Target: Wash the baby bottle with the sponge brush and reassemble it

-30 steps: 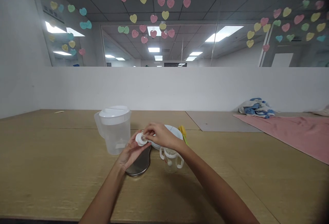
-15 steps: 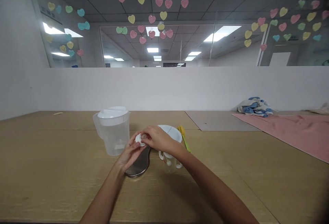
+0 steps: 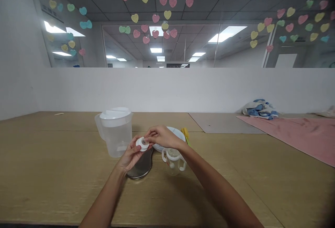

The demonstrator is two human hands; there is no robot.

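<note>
My left hand (image 3: 128, 158) grips a white baby bottle collar (image 3: 141, 147) by its rim, tilted toward me. With the fingertips of my right hand (image 3: 165, 138) I pinch the clear nipple (image 3: 144, 140) at the collar's middle. Beneath both hands lies a dark metal tray (image 3: 142, 168) with a shiny rim, partly covered by the left hand. An uncapped clear baby bottle (image 3: 172, 168) with two white handles stands upright just below my right wrist. Behind that wrist is a white basin (image 3: 179, 134), partly hidden.
A translucent lidded jug (image 3: 117, 135) stands left of my hands. A yellow-headed brush (image 3: 185, 133) with a green handle is beside the basin. At the far right lie a pink cloth (image 3: 295, 133) and a crumpled blue-and-white cloth (image 3: 259, 109) near the wall.
My right hand has shifted slightly up, uncovering more of the bottle's open top. The collar has turned so that its face shows more toward me.
</note>
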